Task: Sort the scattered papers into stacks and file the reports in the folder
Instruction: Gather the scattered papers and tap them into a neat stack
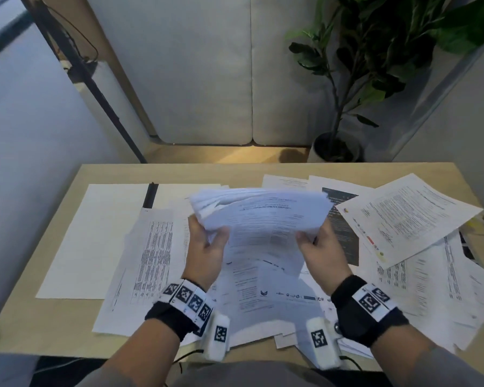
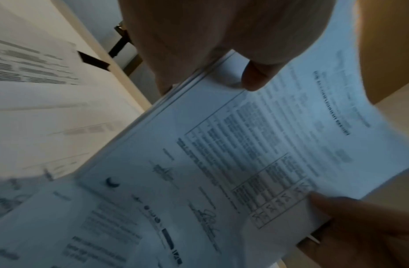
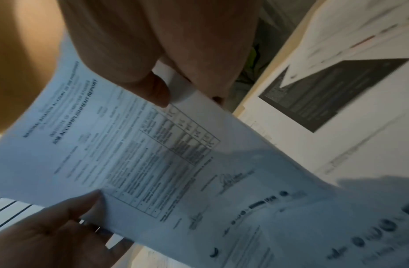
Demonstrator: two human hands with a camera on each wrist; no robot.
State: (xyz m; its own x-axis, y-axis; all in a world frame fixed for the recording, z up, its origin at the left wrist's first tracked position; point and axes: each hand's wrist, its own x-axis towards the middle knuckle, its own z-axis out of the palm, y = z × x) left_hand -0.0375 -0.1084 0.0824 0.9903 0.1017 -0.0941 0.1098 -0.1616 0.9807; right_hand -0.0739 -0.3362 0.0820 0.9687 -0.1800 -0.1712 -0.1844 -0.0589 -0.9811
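While both hands (image 1: 207, 241) (image 1: 317, 244) grip a paper stack (image 1: 263, 216), loose sheets (image 1: 419, 277) litter the desk (image 1: 67, 325).

"ACCOMPLISHMENT REPORT" heading on held sheet (image 3: 121, 137)

Both hands (image 2: 221, 45) pinch blurred printed sheaf (image 2: 221, 154).

Black wristbands (image 1: 355, 308) carry white square-coded tags, white camera pods (image 1: 218, 339) beneath, grey sleeves (image 1: 436, 367).
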